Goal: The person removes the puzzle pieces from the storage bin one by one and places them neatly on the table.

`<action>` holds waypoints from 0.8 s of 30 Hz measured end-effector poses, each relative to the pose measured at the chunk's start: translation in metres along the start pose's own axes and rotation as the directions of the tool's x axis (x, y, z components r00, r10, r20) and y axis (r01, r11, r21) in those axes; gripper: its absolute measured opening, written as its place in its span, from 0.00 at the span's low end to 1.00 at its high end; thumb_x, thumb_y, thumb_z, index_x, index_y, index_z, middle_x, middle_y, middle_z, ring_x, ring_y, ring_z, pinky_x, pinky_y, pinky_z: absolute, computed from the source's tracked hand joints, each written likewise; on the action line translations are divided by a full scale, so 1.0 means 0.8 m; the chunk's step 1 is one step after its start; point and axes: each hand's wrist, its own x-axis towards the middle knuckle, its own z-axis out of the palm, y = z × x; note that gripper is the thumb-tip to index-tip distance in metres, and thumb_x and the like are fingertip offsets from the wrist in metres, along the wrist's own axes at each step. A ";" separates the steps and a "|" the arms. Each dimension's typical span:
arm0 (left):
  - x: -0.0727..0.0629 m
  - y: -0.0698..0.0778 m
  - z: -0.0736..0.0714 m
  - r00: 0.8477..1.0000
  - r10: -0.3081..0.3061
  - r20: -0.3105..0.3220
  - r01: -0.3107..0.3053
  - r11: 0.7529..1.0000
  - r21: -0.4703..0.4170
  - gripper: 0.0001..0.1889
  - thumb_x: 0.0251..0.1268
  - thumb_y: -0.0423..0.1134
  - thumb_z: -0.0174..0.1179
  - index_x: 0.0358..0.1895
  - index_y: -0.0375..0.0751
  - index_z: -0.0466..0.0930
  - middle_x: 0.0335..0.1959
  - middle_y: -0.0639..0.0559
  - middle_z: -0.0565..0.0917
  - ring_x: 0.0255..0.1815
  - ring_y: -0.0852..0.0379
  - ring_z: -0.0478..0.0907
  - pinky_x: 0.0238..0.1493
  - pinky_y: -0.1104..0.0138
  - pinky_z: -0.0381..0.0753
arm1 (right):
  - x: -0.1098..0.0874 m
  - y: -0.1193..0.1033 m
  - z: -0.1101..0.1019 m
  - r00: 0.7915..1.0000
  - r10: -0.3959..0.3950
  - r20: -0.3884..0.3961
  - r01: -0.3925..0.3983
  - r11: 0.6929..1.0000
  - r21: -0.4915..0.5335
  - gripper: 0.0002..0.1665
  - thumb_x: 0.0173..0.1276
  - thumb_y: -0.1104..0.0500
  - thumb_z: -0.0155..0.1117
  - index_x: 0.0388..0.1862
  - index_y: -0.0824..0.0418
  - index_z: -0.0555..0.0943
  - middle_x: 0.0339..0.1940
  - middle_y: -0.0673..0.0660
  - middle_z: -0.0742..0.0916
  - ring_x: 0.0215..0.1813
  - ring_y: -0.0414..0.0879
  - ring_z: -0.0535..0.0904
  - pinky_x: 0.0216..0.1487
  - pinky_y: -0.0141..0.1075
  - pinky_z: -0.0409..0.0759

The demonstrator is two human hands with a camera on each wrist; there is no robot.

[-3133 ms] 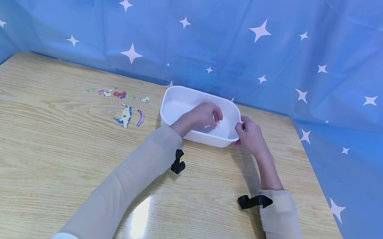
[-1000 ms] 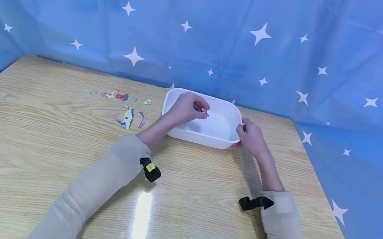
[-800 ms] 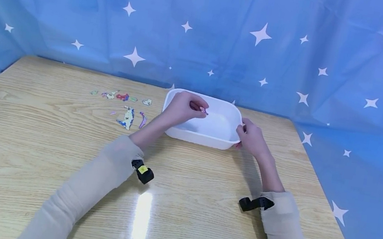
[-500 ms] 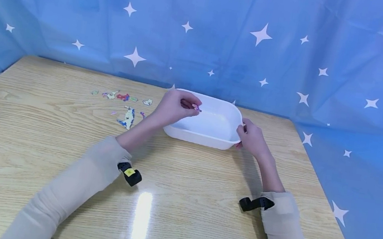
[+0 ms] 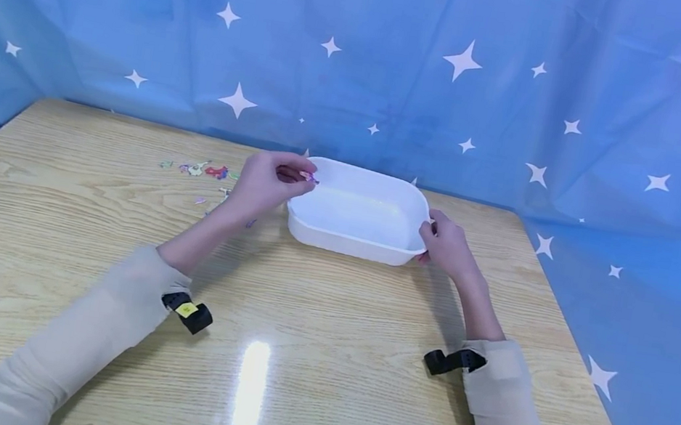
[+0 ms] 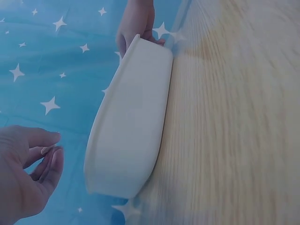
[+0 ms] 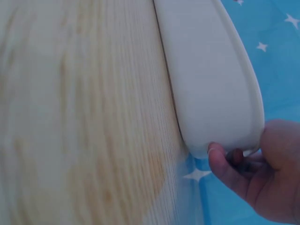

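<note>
My left hand [image 5: 265,183] pinches a small pink-and-purple flat piece [image 5: 309,177] between thumb and fingers, above the left end of a white plastic basin [image 5: 352,245]. In the left wrist view the thumb and fingertips of that hand [image 6: 30,166] meet beside the basin's wall, and the piece itself is mostly hidden. My right hand [image 5: 451,245] grips the basin's right end at the rim. From the right wrist, its fingers [image 7: 229,176] show curled under the rim's edge. The basin's inside shows bare white.
Several small colourful flat pieces lie on the wooden table [image 5: 319,356] left of the basin, among them a red one [image 5: 214,171] and a pale one [image 5: 196,169]. My left forearm and hand cover some of them. A blue star-patterned cloth [image 5: 360,83] hangs behind and to the right.
My left hand has come up from inside the basin and moved left to its left end, carrying the pink-and-purple piece. The right hand stays at the rim; the basin has hardly moved.
</note>
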 end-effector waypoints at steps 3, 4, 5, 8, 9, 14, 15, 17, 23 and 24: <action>-0.005 -0.003 -0.012 1.000 -0.003 -0.008 0.003 1.000 -0.002 0.12 0.65 0.33 0.68 0.50 0.34 0.86 0.42 0.44 0.88 0.42 0.53 0.85 0.45 0.68 0.83 | 0.000 0.000 0.000 1.000 -0.003 -0.002 0.003 1.000 -0.002 0.30 0.81 0.58 0.39 0.74 0.75 0.61 0.36 0.69 0.83 0.25 0.53 0.84 0.28 0.42 0.86; -0.007 -0.004 -0.015 1.000 -0.004 -0.010 0.004 1.000 -0.001 0.12 0.65 0.33 0.68 0.50 0.34 0.86 0.42 0.44 0.88 0.42 0.53 0.85 0.45 0.68 0.83 | 0.000 0.000 0.000 1.000 -0.002 -0.002 0.002 1.000 -0.003 0.29 0.81 0.58 0.39 0.74 0.75 0.61 0.36 0.69 0.83 0.25 0.53 0.84 0.28 0.42 0.86; -0.009 -0.005 -0.019 1.000 -0.002 -0.011 0.002 1.000 -0.005 0.12 0.65 0.33 0.68 0.50 0.34 0.86 0.43 0.43 0.88 0.42 0.53 0.85 0.45 0.68 0.83 | 0.000 0.000 0.000 1.000 -0.001 -0.002 0.001 1.000 -0.004 0.30 0.81 0.58 0.40 0.74 0.74 0.61 0.36 0.69 0.83 0.25 0.54 0.84 0.28 0.42 0.86; -0.014 -0.011 -0.028 1.000 -0.004 -0.017 0.004 1.000 -0.010 0.13 0.65 0.33 0.68 0.51 0.33 0.86 0.44 0.42 0.88 0.42 0.54 0.85 0.45 0.70 0.83 | 0.000 0.000 0.000 1.000 0.010 -0.003 -0.010 1.000 -0.005 0.29 0.81 0.58 0.40 0.74 0.73 0.61 0.37 0.69 0.83 0.25 0.54 0.84 0.28 0.42 0.86; -0.016 -0.012 -0.031 1.000 -0.008 -0.019 0.008 1.000 -0.011 0.13 0.65 0.33 0.68 0.51 0.33 0.86 0.44 0.42 0.87 0.42 0.54 0.85 0.45 0.70 0.83 | 0.000 0.000 0.000 1.000 0.014 -0.003 -0.014 1.000 -0.004 0.29 0.81 0.58 0.40 0.75 0.73 0.61 0.38 0.69 0.82 0.26 0.54 0.84 0.28 0.42 0.86; -0.024 -0.023 -0.051 0.999 -0.026 -0.029 0.027 1.000 0.014 0.13 0.66 0.33 0.68 0.51 0.32 0.85 0.45 0.39 0.87 0.40 0.58 0.84 0.43 0.73 0.82 | 0.000 0.000 -0.001 1.000 0.014 -0.005 -0.014 1.000 0.004 0.29 0.81 0.58 0.40 0.75 0.72 0.61 0.38 0.70 0.82 0.25 0.54 0.84 0.28 0.42 0.86; -0.025 -0.025 -0.055 0.999 -0.027 -0.033 0.027 0.999 0.020 0.13 0.66 0.33 0.68 0.51 0.32 0.85 0.45 0.39 0.87 0.40 0.58 0.83 0.43 0.74 0.82 | -0.001 0.000 -0.001 1.000 0.013 -0.005 -0.013 1.000 0.006 0.29 0.81 0.58 0.40 0.75 0.72 0.61 0.38 0.70 0.82 0.26 0.54 0.84 0.28 0.43 0.86; -0.028 -0.029 -0.064 0.998 -0.030 -0.048 0.032 0.999 0.037 0.13 0.66 0.33 0.68 0.51 0.32 0.85 0.44 0.39 0.87 0.39 0.60 0.83 0.42 0.75 0.82 | -0.001 0.000 -0.001 1.000 0.012 -0.005 -0.012 1.000 0.005 0.29 0.81 0.57 0.40 0.75 0.73 0.61 0.38 0.70 0.82 0.26 0.54 0.84 0.28 0.43 0.86; -0.039 -0.040 -0.092 0.992 -0.054 -0.118 0.067 0.992 0.107 0.13 0.65 0.35 0.69 0.51 0.34 0.86 0.42 0.42 0.87 0.36 0.65 0.82 0.40 0.76 0.81 | -0.001 -0.001 -0.001 1.000 0.022 0.001 -0.022 1.000 0.001 0.30 0.82 0.57 0.40 0.75 0.72 0.61 0.39 0.70 0.82 0.26 0.55 0.84 0.29 0.43 0.86; -0.042 -0.041 -0.097 0.990 -0.057 -0.126 0.073 0.990 0.121 0.13 0.66 0.36 0.69 0.51 0.35 0.86 0.43 0.42 0.87 0.36 0.65 0.82 0.40 0.77 0.81 | -0.002 -0.002 -0.001 1.000 0.021 0.001 -0.021 1.000 0.001 0.30 0.82 0.57 0.40 0.75 0.73 0.61 0.39 0.70 0.82 0.26 0.55 0.84 0.29 0.43 0.86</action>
